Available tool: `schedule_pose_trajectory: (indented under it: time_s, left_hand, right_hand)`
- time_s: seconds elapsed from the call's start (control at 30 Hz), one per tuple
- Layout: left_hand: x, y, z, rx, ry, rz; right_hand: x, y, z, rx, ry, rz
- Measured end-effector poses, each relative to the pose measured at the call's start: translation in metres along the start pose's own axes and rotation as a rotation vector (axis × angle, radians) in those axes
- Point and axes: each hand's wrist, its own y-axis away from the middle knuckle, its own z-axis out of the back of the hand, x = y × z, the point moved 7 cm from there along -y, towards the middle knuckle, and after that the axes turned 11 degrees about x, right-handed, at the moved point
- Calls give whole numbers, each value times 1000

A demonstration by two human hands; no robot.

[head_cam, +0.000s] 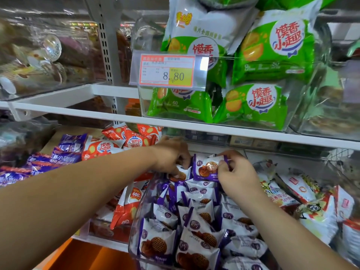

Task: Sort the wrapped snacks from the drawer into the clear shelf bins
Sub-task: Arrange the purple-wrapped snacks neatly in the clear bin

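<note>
Two bare forearms reach forward and inward, the hands close together but apart. The left arm comes in from the lower left. The left hand (pixel 171 154) is palm down with its back to the camera and its fingers curled downward — the tips are hidden, so its grip cannot be made out. The right hand (pixel 236 173), coming from the lower right, pinches the edge of a wrapped snack (pixel 206 167) between thumb and curled fingers.

Upper-left bin (pixel 44 55) is a blurry mess, price tag (pixel 167 71) small print unreadable, left hand (pixel 171 156) fingertips buried behind the packets (pixel 182 173).
</note>
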Motion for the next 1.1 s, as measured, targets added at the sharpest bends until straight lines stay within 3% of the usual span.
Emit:
schedule_pose_trajectory:
  time_s: [0.2, 0.37, 0.57, 0.73, 0.8, 0.93, 1.0, 1.1]
  left_hand:
    - [5, 5, -2, 47, 101, 47]
    - [4, 42, 31, -185, 343, 56]
    - [-14, 65, 20, -49, 566, -62]
    - [-21, 65, 17, -135, 570, -66]
    - [-18, 63, 18, -126, 436, -24]
    - [-16, 57, 8, -82, 262, 13]
    - [-18, 51, -3, -76, 188, 19]
    - [-19, 43, -10, -25, 75, 27]
  right_hand:
    - [-1, 4, -4, 28, -99, -22]
    - [16, 8, -2, 20, -132, 13]
    - [34, 10, -27, 85, -213, 75]
    - [32, 6, -29, 34, -154, 115]
    - [32, 7, -36, 130, -41, 137]
    - [21, 12, -38, 359, 469, 98]
    - [19, 13, -29, 361, 672, 82]
    - [16, 14, -22, 333, 712, 70]
